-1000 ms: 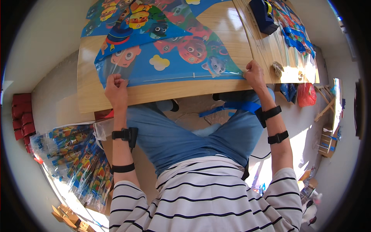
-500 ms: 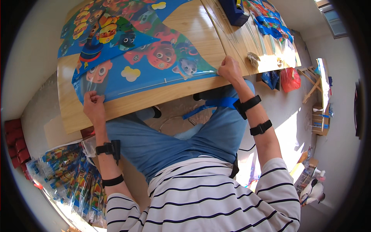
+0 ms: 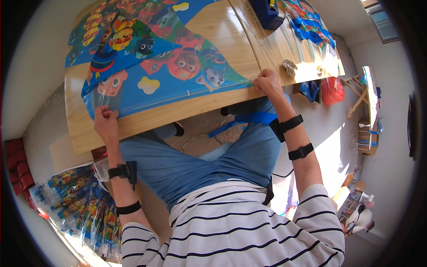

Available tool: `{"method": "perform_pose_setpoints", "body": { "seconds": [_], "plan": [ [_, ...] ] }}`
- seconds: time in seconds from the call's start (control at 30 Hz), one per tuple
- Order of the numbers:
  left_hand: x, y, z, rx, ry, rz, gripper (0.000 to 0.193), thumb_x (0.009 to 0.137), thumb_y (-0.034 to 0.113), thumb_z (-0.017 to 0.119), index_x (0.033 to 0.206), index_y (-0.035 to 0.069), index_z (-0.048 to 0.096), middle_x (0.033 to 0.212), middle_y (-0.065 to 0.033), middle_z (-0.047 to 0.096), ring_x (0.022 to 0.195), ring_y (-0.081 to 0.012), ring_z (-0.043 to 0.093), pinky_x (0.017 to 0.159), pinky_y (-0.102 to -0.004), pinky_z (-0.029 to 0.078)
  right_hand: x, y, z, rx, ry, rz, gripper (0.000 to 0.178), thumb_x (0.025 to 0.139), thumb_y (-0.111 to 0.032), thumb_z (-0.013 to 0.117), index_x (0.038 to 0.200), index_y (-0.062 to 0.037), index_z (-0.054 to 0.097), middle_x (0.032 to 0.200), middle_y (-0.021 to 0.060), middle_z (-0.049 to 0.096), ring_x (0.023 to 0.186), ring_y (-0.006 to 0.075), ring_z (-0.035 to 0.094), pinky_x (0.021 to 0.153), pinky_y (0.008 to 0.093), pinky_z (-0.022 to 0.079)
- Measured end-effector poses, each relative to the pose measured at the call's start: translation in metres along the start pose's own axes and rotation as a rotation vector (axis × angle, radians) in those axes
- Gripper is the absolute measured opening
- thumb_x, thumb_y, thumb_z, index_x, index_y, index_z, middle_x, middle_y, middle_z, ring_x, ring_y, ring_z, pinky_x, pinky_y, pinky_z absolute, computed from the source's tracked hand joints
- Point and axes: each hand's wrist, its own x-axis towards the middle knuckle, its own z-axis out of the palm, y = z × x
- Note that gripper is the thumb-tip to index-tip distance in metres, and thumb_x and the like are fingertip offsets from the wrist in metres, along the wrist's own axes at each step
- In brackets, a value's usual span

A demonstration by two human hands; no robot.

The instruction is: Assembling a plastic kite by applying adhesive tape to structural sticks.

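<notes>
A thin, floppy cartoon-printed kite [image 3: 164, 71] lies flat on the wooden counter [image 3: 187, 111], pinched at opposite corners by the left hand [image 3: 106, 122] and right hand [image 3: 266, 81], likely light, slippery, easily creased.

1 view only: a head-worn fisheye camera looks steeply down over the wearer's striped chest and lap onto the wooden table [image 3: 147, 122]. The table's near edge bows with lens distortion. Both hands, left hand [image 3: 106, 122] and right hand [image 3: 267, 82], fall within close range; floor fills the margins.
</notes>
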Motion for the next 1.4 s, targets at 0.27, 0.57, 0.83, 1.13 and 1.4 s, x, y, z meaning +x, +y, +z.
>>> {"method": "perform_pose_setpoints", "body": {
  "seconds": [0.27,0.57,0.83,1.13,1.4],
  "plan": [
    [-0.005,0.005,0.003,-0.046,0.050,-0.011,0.029,0.068,0.003,0.073,0.095,0.002,0.062,0.072,-0.0058,0.062,0.067,-0.0181,0.060,0.067,-0.0315,0.049,-0.006,-0.011,0.004,-0.021,0.005,-0.087,0.021,0.070,-0.010,0.076,0.065,-0.0019,0.057,0.054,0.0081,0.060,0.043,0.0128,0.053,0.040,0.0280,0.040],
    [-0.005,-0.003,-0.013,0.046,0.160,0.001,0.025,0.071,0.002,0.069,0.096,0.003,0.062,0.072,-0.0077,0.063,0.067,-0.0228,0.062,0.066,-0.0342,0.049,0.003,-0.002,0.007,-0.002,-0.050,-0.130,0.019,0.075,-0.010,0.074,0.073,-0.0037,0.056,0.054,0.0050,0.056,0.040,0.0091,0.045,0.036,0.0241,0.031],
    [-0.042,0.024,-0.043,0.216,-0.069,0.549,0.034,0.078,0.008,0.069,0.109,0.002,0.061,0.109,-0.0140,0.060,0.101,-0.0292,0.057,0.086,-0.0385,0.044,-0.041,-0.021,0.017,-0.117,0.389,-0.443,0.010,0.083,-0.010,0.066,0.084,-0.0012,0.060,0.066,0.0099,0.060,0.061,0.0208,0.060,0.060,0.0343,0.046],
    [-0.028,0.022,-0.018,-0.008,-0.247,0.518,0.017,0.077,0.003,0.064,0.094,0.001,0.061,0.092,-0.0145,0.059,0.092,-0.0349,0.055,0.080,-0.0428,0.044,-0.120,-0.131,0.176,-0.028,-0.045,-0.991,0.004,0.075,-0.003,0.064,0.079,-0.0043,0.063,0.081,0.0134,0.059,0.074,0.0365,0.060,0.063,0.0447,0.047],
    [-0.010,0.029,0.006,-0.046,-0.304,0.479,0.009,0.076,-0.005,0.061,0.082,0.001,0.058,0.078,-0.0130,0.054,0.075,-0.0306,0.056,0.068,-0.0388,0.045,-0.121,-0.160,0.240,-0.128,-0.198,-1.032,0.004,0.075,-0.005,0.058,0.074,-0.0067,0.062,0.082,0.0135,0.061,0.077,0.0361,0.062,0.063,0.0462,0.048]
  ]
}}
